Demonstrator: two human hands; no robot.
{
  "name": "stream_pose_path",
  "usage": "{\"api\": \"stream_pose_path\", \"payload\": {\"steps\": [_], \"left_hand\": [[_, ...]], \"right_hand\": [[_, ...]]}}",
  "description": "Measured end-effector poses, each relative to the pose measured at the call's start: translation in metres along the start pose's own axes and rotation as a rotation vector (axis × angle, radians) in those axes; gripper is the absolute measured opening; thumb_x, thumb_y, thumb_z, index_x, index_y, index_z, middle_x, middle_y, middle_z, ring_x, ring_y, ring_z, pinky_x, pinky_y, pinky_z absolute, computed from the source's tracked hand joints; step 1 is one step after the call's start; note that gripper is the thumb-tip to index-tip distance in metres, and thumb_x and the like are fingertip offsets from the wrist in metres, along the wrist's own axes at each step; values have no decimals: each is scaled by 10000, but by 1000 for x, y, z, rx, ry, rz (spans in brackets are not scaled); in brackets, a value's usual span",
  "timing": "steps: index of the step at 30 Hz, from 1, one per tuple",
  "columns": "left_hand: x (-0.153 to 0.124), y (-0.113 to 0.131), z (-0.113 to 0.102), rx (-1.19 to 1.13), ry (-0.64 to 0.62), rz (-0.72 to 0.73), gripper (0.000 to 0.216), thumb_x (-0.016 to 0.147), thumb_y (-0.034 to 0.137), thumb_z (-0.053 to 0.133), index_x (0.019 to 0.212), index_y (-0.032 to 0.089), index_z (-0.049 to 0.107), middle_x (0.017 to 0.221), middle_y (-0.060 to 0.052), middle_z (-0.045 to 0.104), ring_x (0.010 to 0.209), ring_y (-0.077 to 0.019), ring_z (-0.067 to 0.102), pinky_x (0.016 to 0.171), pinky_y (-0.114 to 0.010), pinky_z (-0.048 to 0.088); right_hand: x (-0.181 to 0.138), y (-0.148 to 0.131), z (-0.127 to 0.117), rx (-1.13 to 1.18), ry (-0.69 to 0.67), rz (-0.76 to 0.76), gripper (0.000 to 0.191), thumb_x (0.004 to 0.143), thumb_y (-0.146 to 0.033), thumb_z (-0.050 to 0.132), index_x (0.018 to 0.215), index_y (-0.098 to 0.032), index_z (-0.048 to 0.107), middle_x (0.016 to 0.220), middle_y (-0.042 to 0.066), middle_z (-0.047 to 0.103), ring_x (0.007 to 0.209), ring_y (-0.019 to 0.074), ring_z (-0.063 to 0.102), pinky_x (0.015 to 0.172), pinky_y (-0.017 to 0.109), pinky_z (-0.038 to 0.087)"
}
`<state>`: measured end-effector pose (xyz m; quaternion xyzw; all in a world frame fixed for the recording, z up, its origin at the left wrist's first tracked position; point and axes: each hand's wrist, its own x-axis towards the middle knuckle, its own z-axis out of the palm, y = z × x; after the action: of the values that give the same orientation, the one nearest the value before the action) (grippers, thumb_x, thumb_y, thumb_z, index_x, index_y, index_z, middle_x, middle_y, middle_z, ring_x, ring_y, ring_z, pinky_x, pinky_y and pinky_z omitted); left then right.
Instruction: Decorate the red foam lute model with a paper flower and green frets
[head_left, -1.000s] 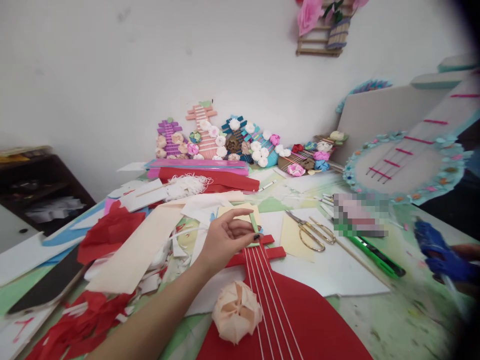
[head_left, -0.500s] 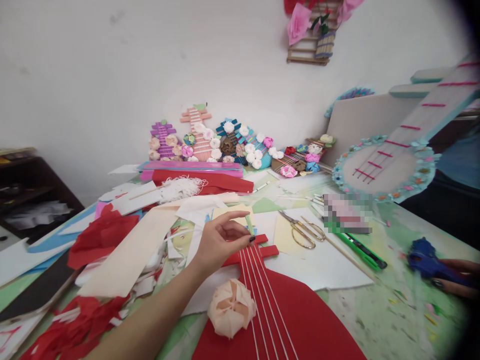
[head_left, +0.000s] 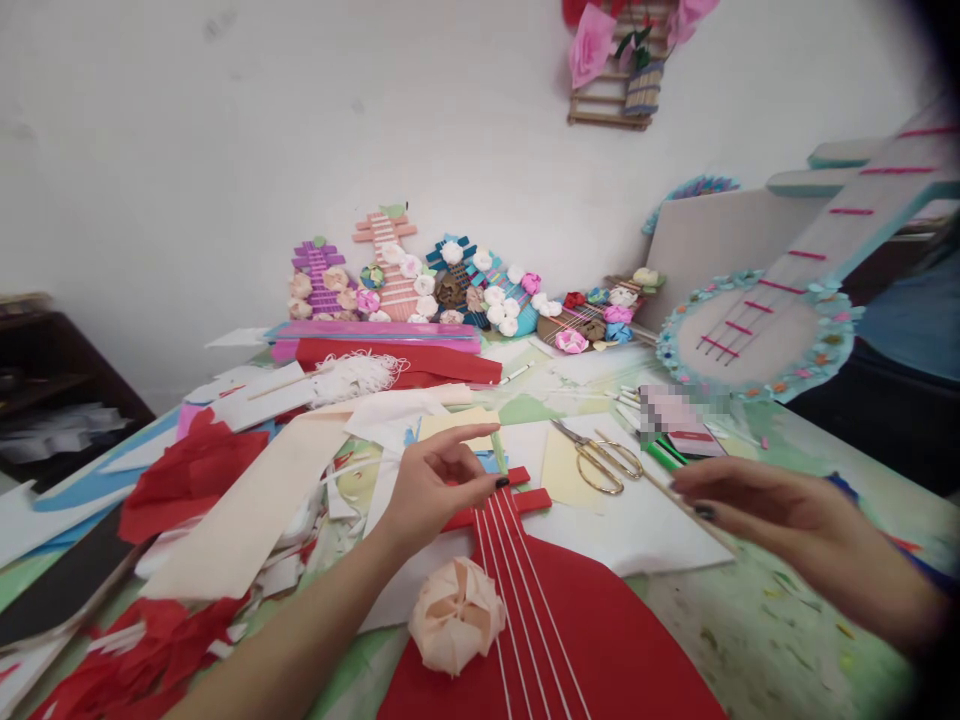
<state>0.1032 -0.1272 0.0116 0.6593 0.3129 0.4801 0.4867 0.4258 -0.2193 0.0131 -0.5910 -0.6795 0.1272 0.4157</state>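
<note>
A red paper-covered lute model [head_left: 615,610] lies in front of me, with white strings down its body and crossbars at its neck. My left hand [head_left: 442,475] is at the top of the neck, thumb and index finger closed on a small green paper leaf [head_left: 500,452]. A peach paper flower [head_left: 457,615] sits on the left of the red body. On the right, my right hand [head_left: 802,530] is in the air with fingers stretched out, holding nothing. Behind it, partly hidden, is the blue glue gun [head_left: 844,487].
Gold-handled scissors [head_left: 600,465], a thin stick [head_left: 675,510] and a green cutter [head_left: 664,455] lie beyond the lute. Red paper scraps [head_left: 191,475] and a cream strip [head_left: 240,510] cover the left. Flowered lute models [head_left: 390,270] line the wall; a pale-blue one [head_left: 750,340] leans at right.
My right hand has let go of the blue glue gun and moved left, towards the cutter. My left hand stays at the top of the neck. The view has shifted slightly.
</note>
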Motion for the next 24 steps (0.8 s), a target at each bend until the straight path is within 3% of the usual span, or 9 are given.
{"api": "stream_pose_path", "payload": {"steps": [1,4,9,14,24], "left_hand": [[-1,0,1,2,1,5,408,644,183,719,1044,158,644,529,33,586,458,-80,526,476,-191,458],[-2,-1,3,-6,-8,-14,411,609,201,749,1009,158,666,514,35,575,445,-76,501,450,-185,425],[-4,0,10,-88,-34,-91,407,572,206,776,965,154,679,485,40,570,414,-64,482,429,-173,399],[-6,-4,15,-175,-32,-134,402,556,191,787,945,161,689,493,38,572,430,-61,479,447,-175,405],[-6,-7,19,-94,26,-196,409,551,186,784,955,181,718,478,42,574,435,-76,494,485,-211,444]], "right_hand": [[9,-24,17,159,-134,32,223,745,-366,659,903,-213,698,921,111,685,819,212,655,702,290,553],[26,-73,66,569,-221,51,183,712,-286,693,877,-205,682,892,72,683,815,185,651,737,297,546],[40,-86,117,973,-240,53,401,613,-156,748,989,-231,629,853,29,658,804,163,626,694,295,543],[40,-80,128,1033,-210,81,399,597,-104,751,959,-224,633,831,16,654,775,145,618,678,273,536],[34,-70,135,1011,-191,85,360,655,-105,715,989,-228,665,859,24,703,808,170,652,756,316,539]]}}
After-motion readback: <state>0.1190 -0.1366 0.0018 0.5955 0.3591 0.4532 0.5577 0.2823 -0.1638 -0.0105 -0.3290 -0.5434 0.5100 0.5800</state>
